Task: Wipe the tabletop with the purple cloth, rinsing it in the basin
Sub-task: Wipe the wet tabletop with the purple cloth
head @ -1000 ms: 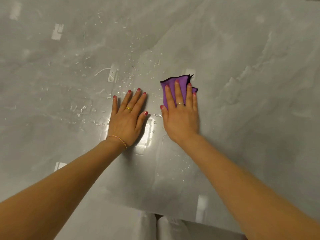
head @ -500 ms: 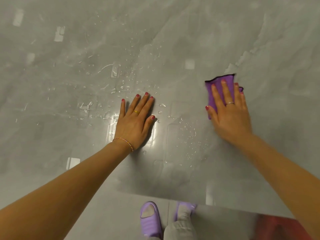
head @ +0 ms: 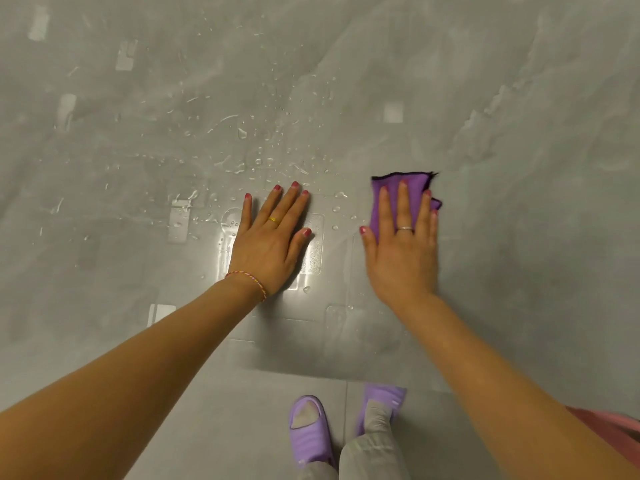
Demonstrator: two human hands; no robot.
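Wiping step in hand. Right hand [head: 401, 247] lies flat, fingers spread, pressing the folded purple cloth [head: 405, 188] onto the grey marbled tabletop [head: 519, 133]; the cloth sits under the fingers, its black-edged far hem showing. Left hand [head: 270, 240] is splayed flat on the bare surface just beside, holding nothing, likely bracing. Water droplets [head: 263, 161] lie beyond and left of both hands. Basin not in view. Judgement: next stroke should carry the cloth leftward and away through the wet patch, pressure kept even.

The tabletop [head: 519, 98] looks like glossy grey marbled stone. At eleven o'clock it is wet. The purple cloth [head: 412, 183] is soft, matt fabric.
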